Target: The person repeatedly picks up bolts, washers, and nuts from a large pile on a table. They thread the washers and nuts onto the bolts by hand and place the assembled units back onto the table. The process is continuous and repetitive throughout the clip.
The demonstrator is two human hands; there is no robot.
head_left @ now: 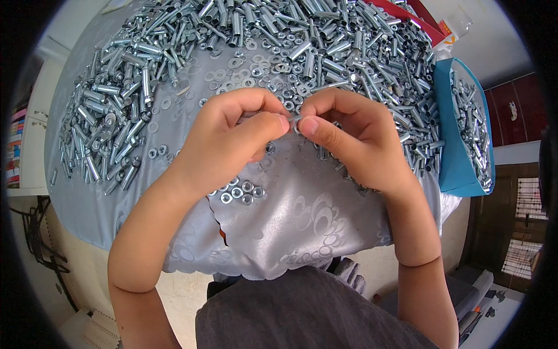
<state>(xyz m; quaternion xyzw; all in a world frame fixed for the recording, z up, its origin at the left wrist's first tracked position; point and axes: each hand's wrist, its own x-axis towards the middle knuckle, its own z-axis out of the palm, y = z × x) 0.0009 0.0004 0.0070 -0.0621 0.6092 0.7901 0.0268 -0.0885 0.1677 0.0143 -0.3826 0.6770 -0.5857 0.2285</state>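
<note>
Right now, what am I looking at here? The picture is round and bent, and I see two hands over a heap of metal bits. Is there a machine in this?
No machine here: a person works with two bare hands. The one picture comes from a wide fisheye camera worn on the person's head, looking down, which is why straight edges curve near the rim.

The left hand and the right hand meet at the fingertips and pinch a small metal part between them; it looks like a ring-shaped washer, though most of it is hidden.

Under them lies a table covered with a shiny grey cloth. Across its far side spreads a big pile of silvery metal sleeves and bolts, with loose flat washers among them and a few nuts below the left wrist. At the right stands a blue box holding more such parts.
</note>
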